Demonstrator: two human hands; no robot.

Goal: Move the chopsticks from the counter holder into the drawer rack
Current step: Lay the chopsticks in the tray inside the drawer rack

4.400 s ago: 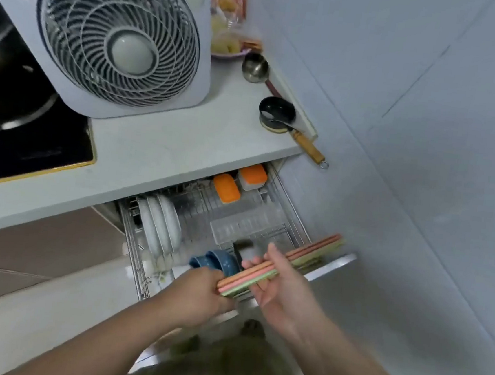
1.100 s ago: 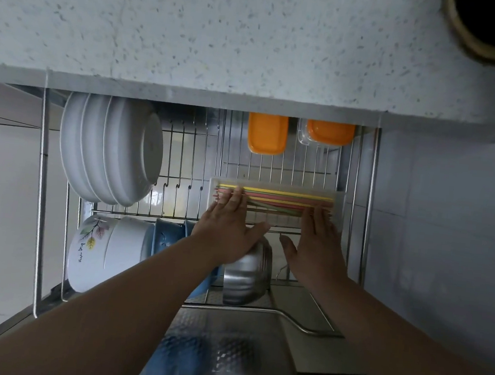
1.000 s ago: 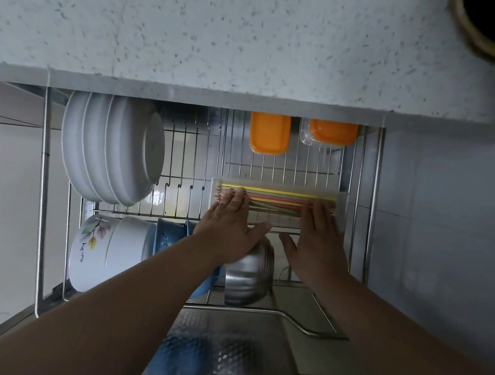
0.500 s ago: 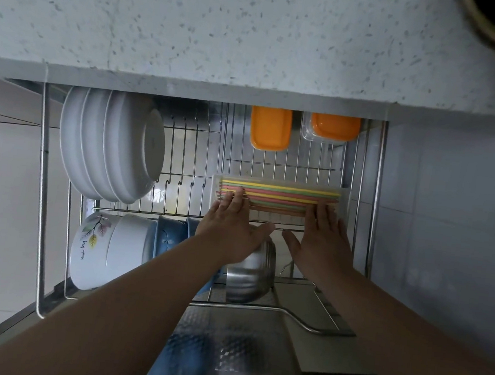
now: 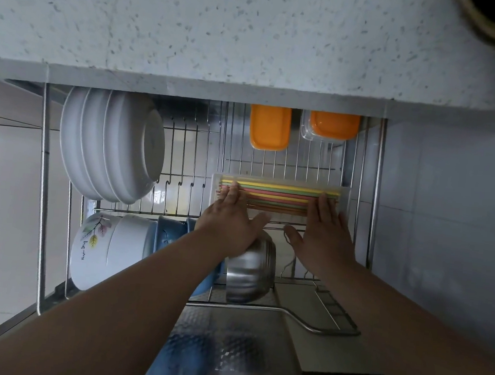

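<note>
Now hands (image 5: pixel 278 229) flat (both) on chopsticks (image 5: pixel 278 197).

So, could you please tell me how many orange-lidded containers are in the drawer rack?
2: one orange container at the back centre, another to its right; more may hide under the counter.

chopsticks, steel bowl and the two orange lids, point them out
chopsticks (image 5: pixel 278 198), head view, middle of the bundle
steel bowl (image 5: pixel 251 274), head view, its side
orange lids (image 5: pixel 270 127), head view, left lid's top
</note>
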